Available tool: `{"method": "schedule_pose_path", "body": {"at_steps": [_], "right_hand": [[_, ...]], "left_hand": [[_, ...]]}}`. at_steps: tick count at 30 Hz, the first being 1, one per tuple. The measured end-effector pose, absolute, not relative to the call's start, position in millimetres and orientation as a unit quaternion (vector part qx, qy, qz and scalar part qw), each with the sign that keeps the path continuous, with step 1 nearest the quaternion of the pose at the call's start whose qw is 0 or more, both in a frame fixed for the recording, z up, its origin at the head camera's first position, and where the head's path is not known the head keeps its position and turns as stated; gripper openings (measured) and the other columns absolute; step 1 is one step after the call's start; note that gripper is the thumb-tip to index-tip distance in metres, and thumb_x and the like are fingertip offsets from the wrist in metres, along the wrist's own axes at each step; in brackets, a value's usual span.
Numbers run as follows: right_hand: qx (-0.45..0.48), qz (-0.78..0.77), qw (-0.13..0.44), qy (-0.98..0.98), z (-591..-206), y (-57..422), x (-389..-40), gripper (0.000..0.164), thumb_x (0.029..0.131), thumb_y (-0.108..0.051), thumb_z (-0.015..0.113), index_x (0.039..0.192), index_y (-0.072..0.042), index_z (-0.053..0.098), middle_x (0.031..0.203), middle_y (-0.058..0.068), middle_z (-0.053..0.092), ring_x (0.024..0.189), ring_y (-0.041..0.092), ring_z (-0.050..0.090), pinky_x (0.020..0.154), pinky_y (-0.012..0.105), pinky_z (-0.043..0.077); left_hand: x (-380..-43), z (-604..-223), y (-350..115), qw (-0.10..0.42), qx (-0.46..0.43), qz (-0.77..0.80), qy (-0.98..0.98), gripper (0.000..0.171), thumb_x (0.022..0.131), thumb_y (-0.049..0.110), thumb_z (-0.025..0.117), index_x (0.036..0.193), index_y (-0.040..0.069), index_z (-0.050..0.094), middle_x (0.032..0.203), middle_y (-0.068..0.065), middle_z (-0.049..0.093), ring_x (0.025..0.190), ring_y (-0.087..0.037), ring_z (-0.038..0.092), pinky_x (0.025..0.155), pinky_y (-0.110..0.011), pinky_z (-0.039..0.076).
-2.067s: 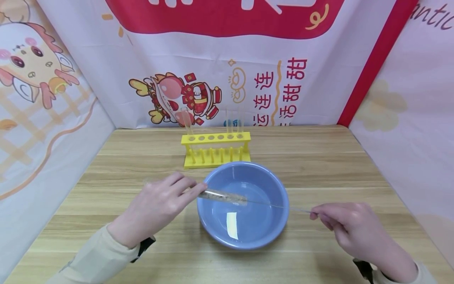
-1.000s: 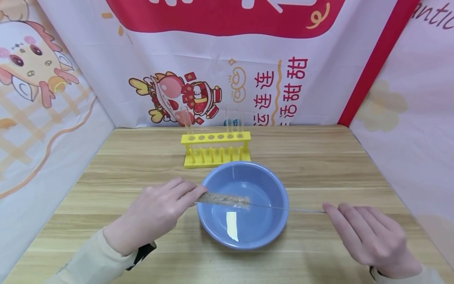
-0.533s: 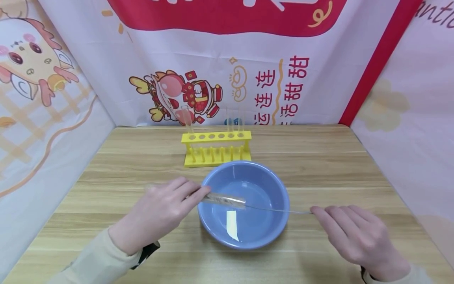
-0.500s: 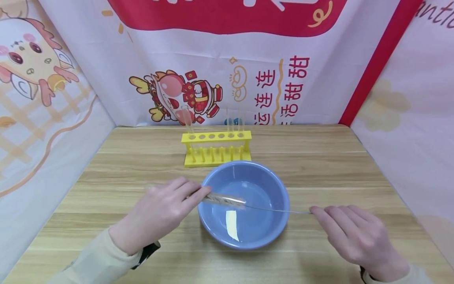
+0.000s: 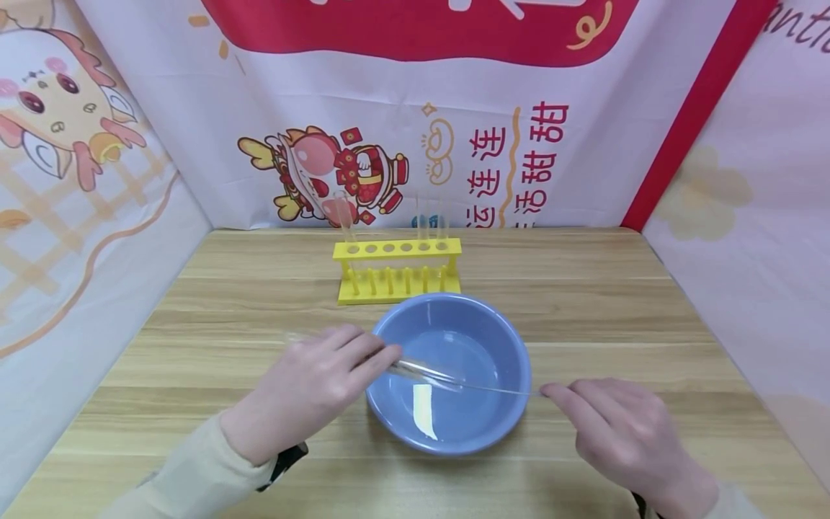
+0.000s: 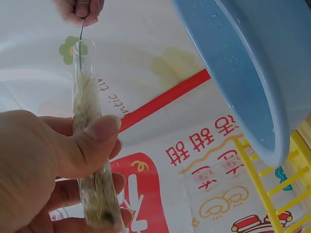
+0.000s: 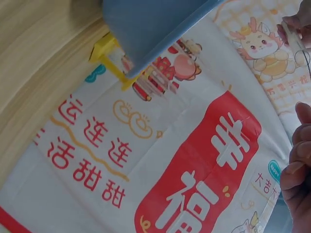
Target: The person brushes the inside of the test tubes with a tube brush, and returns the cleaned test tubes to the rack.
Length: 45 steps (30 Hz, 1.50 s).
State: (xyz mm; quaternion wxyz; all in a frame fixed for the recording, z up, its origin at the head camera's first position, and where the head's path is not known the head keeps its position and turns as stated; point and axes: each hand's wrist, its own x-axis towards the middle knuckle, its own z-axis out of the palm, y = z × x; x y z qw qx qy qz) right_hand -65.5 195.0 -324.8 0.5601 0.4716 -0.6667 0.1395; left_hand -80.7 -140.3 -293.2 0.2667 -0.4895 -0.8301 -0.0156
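Observation:
Over the blue basin [image 5: 483, 342], my left hand [image 5: 308, 389] grips a clear glass test tube [image 5: 431, 375], tilted with its mouth to the right. Inside the tube, the pale bristles of a test tube brush [image 6: 99, 191] reach down to the closed end in the left wrist view, with a dark spot near the bottom. My right hand [image 5: 622, 432] pinches the brush's thin wire handle [image 5: 499, 391] just right of the basin's rim. Part of the tube is hidden behind my left fingers.
A yellow test tube rack [image 5: 397, 249] stands behind the basin, holding a clear tube [image 5: 346, 220] at its left end and two more at its right. The wooden table [image 5: 583, 303] ends at a printed cloth backdrop [image 5: 376, 86].
My right hand drew the brush handle right, then moved back left, and the bristles slid deeper into the tube, away from its mouth. My left hand shifted slightly right with the tube.

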Motion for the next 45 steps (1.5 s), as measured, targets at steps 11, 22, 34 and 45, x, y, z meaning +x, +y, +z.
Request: {"method": "schedule_pose_path", "body": {"at_steps": [11,22,34,45], "right_hand": [[0.464,0.166,0.502,-0.71,-325,184,-61,0.041,0.071,0.011,0.029,0.079,0.003,0.068,0.057,-0.003,0.042,0.046,0.003,0.023,0.039,0.01,0.018],[0.453,0.18,0.449,-0.749,-339,181,-60,0.044,0.072,0.007,0.029,0.086,0.001,0.07,0.061,-0.003,0.051,0.045,0.003,0.031,0.038,0.01,0.025],[0.433,0.127,0.485,-0.749,-335,177,-65,0.038,0.077,0.01,0.033,0.085,0.004,0.07,0.065,0.005,0.059,0.044,0.014,0.046,0.036,0.022,0.037],[0.431,0.005,0.585,-0.687,-337,177,-74,0.021,0.097,0.005,0.052,0.097,0.006,0.073,0.075,0.015,0.068,0.05,0.025,0.055,0.041,0.035,0.049]], "left_hand": [[-80,-294,-128,0.307,-0.493,0.02,-0.814,0.033,0.087,0.003,0.073,0.12,0.005,0.069,0.102,-0.008,0.068,0.091,-0.024,0.065,0.077,-0.035,0.06],[-80,-296,-115,0.312,-0.5,0.016,-0.807,0.036,0.083,0.006,0.08,0.117,0.005,0.07,0.103,-0.009,0.07,0.092,-0.023,0.066,0.08,-0.035,0.059],[-82,-299,-112,0.285,-0.487,-0.005,-0.825,0.038,0.083,0.004,0.08,0.119,0.004,0.07,0.101,-0.009,0.07,0.091,-0.024,0.067,0.075,-0.034,0.06],[-84,-298,-117,0.221,-0.468,-0.025,-0.855,0.048,0.08,0.007,0.084,0.125,0.007,0.069,0.106,-0.009,0.069,0.097,-0.024,0.067,0.07,-0.033,0.061]]}}
